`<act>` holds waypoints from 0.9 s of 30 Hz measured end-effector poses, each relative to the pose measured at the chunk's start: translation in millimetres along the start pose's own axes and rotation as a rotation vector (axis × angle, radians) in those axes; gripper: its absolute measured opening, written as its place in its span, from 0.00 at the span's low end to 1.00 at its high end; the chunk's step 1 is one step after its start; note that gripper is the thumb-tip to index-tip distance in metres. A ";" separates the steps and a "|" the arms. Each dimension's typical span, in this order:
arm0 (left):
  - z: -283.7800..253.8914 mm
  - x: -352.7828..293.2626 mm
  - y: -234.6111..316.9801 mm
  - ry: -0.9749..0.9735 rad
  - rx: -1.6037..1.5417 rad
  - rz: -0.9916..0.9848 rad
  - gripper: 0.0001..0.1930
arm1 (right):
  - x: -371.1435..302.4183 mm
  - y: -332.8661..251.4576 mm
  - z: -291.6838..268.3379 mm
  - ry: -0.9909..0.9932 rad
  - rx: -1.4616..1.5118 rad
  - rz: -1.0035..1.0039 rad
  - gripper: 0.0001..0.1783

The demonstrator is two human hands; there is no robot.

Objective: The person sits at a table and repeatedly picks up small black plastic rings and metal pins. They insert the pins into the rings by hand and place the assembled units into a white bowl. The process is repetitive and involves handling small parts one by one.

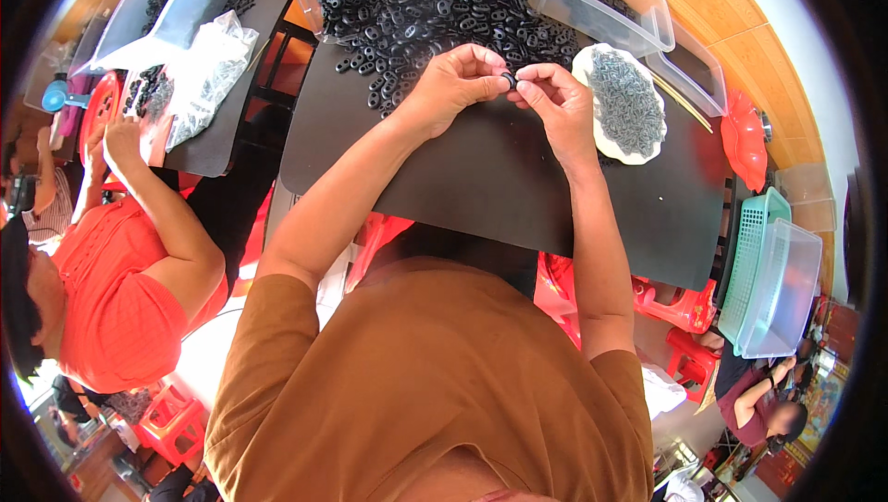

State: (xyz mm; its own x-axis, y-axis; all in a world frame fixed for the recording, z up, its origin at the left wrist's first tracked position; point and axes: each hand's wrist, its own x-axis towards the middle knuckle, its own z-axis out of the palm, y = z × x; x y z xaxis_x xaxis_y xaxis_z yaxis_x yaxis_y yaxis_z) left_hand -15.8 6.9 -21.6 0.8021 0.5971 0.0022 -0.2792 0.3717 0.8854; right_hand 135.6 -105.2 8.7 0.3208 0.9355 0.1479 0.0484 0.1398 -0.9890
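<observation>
Above the dark table (462, 178), my two hands meet at a small black plastic piece (509, 81). The fingertips of my left hand (453, 86) pinch it from one side, while those of my right hand (558, 106) close on it from the other. Fingers cover much of the piece, so its full shape is hidden. Just beyond lies a large heap of black oval pieces with two holes (416, 12). Close to my right hand stands a white dish (585, 63) filled with small grey slender parts (629, 104), too fine to name.
Clear plastic bins (647, 17) flank the heap. A red scalloped dish (745, 141) sits at the right edge, with a green basket (743, 262) and a clear tub (786, 289) below. On the left, a person in red (129, 280) works at another table holding a plastic bag (213, 77).
</observation>
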 end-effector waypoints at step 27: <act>3.4 -2.8 5.7 0.065 -0.079 -0.037 0.09 | -2.2 -5.2 0.1 0.026 -0.061 0.050 0.05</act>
State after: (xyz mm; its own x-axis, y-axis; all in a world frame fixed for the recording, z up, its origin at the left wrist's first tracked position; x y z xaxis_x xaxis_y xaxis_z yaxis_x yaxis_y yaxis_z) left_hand -17.9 4.9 -15.0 0.7776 0.6258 -0.0617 -0.2933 0.4478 0.8447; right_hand 134.5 -107.9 13.5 0.3487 0.9320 0.0992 0.0886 0.0726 -0.9934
